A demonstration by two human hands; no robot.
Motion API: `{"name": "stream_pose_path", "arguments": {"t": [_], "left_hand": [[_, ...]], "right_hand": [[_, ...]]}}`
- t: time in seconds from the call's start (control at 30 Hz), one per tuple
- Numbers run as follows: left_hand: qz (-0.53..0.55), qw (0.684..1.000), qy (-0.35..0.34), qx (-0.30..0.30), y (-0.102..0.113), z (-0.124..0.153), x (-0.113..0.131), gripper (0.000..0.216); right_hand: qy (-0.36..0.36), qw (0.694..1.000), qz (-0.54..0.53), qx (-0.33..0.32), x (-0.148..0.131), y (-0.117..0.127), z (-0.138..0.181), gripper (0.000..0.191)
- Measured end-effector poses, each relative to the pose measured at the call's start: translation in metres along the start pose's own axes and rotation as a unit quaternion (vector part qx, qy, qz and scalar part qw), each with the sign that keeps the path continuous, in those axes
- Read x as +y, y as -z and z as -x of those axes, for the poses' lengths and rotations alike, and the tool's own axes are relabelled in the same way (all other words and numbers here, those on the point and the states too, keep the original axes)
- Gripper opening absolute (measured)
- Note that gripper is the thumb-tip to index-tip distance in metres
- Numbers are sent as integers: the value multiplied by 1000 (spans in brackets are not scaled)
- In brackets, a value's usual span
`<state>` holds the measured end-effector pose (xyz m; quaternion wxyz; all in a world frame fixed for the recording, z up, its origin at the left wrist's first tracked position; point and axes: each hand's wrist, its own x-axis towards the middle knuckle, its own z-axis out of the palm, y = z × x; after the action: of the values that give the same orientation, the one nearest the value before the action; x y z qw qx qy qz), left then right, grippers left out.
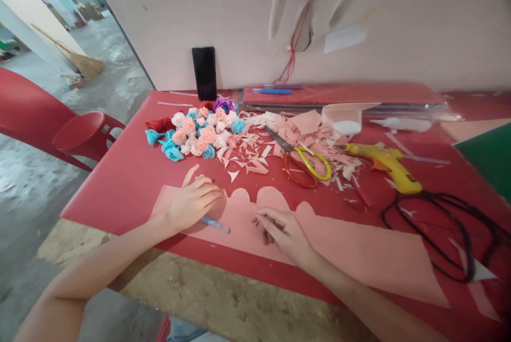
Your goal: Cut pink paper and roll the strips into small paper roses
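A long pink paper strip (339,249) with a scalloped upper edge lies along the near side of the red table (123,182). My left hand (194,201) rests on the strip's left end, fingers curled over a thin blue stick (215,223) that pokes out to the right. My right hand (281,230) lies on the strip just right of it, fingers drawn together in a pinch on the paper's surface; what it pinches is too small to make out.
Behind the strip lie a heap of small paper roses (195,131), pink paper scraps (279,142), yellow-handled scissors (307,163), a yellow glue gun (389,163) with its black cord (443,225), and a black phone (205,73) leaning on the wall. A red plastic chair (80,131) stands at left.
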<state>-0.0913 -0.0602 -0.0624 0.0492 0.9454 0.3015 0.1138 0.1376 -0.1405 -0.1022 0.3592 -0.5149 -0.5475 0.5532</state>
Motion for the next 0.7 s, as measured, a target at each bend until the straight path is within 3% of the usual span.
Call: {"name": "stream_pose_path", "arguments": {"t": [0.33,0.7], "left_hand": [[23,1000,0,-22,-4,-1,-1,23],[34,998,14,-57,8,-20,3,16]], "right_hand": [[19,999,34,-5,0,0,0,30],[32,997,75,-8,-3,1,1,31]]}}
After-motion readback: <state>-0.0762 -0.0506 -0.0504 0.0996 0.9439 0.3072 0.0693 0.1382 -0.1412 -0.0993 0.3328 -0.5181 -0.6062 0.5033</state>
